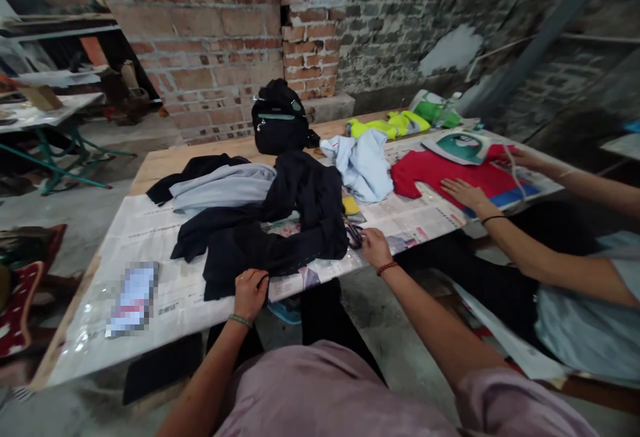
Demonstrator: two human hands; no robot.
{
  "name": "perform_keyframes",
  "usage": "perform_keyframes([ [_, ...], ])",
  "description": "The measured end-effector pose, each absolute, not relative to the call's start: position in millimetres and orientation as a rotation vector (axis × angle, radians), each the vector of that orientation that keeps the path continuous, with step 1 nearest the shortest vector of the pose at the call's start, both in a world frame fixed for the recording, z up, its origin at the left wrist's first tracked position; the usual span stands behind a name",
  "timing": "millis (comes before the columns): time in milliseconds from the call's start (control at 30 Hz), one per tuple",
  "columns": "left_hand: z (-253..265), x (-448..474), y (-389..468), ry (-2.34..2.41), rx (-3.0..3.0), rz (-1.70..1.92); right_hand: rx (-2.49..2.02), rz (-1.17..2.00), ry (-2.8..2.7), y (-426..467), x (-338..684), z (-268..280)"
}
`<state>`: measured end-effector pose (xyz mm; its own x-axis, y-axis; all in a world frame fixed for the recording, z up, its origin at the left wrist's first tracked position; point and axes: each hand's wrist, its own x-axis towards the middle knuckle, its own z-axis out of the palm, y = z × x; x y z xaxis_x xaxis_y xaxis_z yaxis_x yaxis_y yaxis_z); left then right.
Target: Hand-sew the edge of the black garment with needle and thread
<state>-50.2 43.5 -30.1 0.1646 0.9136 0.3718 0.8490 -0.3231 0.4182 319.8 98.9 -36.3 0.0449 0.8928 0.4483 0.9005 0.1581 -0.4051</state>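
Note:
A black garment (pixel 300 230) lies bunched on the newspaper-covered table (pixel 185 317), its legs or sleeves spread toward me. My left hand (pixel 251 292) is closed on the garment's near edge at the table's front. To the right, my right hand (pixel 376 248) has its fingers closed at the dark handles of a pair of scissors (pixel 354 232), beside the garment's right edge. The fingertips are partly hidden there. A small yellow object (pixel 351 206) lies just behind the scissors. A light grey cloth (pixel 225 185) rests on the black fabric at the left.
At right, a co-worker's hand (pixel 465 194) lies flat on a red garment (pixel 425 169) with a green-and-white iron (pixel 459 147) on it. A pale blue cloth (pixel 365 164), yellow-green clothing (pixel 387 126) and a black bag (pixel 281 120) stand farther back. A blurred packet (pixel 133 298) lies front left.

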Motion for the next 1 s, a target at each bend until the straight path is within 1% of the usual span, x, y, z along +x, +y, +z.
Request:
perform_keyframes([
  [167,-25.2,-49.3,41.9,1.731,2.228,0.896,-1.854,0.083,-1.953,117.4,313.1,-29.4],
  [333,-17.5,-56.6,52.7,1.721,2.086,0.955,-2.076,0.134,-1.913,108.5,305.1,-17.0],
  [433,-7.2,-62.5,72.3,1.834,2.005,0.824,-2.147,0.333,-1.895,88.6,314.0,-8.6],
  [500,1.2,-62.8,83.9,1.908,1.963,0.603,-2.133,0.501,-1.814,71.4,321.8,-4.8],
  [567,8.2,-59.1,89.1,2.005,2.001,0.417,-2.129,0.731,-1.585,51.5,328.8,-4.3],
  [600,10.6,-56.1,88.8,2.090,2.056,0.384,-2.109,0.859,-1.401,40.5,331.5,-5.6],
  [633,11.9,-52.8,86.5,2.167,2.142,0.383,-2.007,1.035,-1.233,28.8,333.2,-8.1],
  [733,10.4,-44.5,71.9,2.218,2.370,0.407,-1.441,1.583,-0.868,-10.5,330.3,-20.9],
  [800,7.4,-43.2,58.8,2.176,2.450,0.443,-1.235,1.713,-0.675,-37.7,320.5,-31.9],
  [867,5.7,-45.4,45.4,2.143,2.473,0.493,-1.125,1.714,-0.582,-62.1,306.2,-41.9],
  [1000,6.6,-50.6,20.2,2.122,2.475,0.568,-1.083,1.844,-0.545,-91.2,278.6,-51.4],
])
